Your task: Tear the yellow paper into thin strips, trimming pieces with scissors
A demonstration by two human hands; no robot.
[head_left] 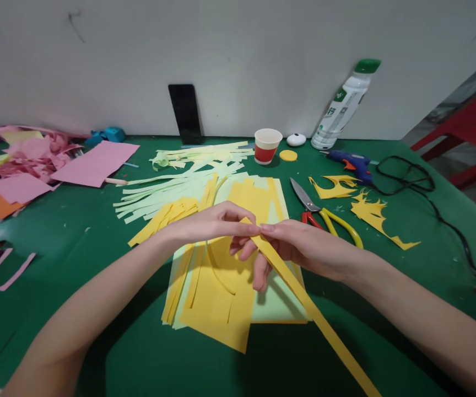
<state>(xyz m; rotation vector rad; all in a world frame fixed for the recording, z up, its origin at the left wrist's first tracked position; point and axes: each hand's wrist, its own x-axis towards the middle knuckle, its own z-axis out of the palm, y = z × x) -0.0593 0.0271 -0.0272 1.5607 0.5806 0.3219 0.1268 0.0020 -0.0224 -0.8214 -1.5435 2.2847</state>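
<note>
A long yellow paper strip (316, 314) runs from my fingertips down to the lower right edge of the view. My left hand (230, 223) pinches its upper end between thumb and fingers. Right beside it, my right hand (291, 242) grips the same strip, thumb on top, so the two thumbs nearly touch. Below both hands lie yellow paper sheets (221, 325) and cut yellow strips (180, 286) on pale green paper (281, 309). Further yellow strips (163, 218) are bunched near my left wrist.
Scissors (308, 201), yellow scraps (372, 212) and a blue glue gun (351, 162) with a black cord lie right. Behind stand a paper cup (267, 146), a leaning bottle (341, 110) and a phone (185, 113). Pale green strips (159, 193) and pink paper (97, 162) lie left.
</note>
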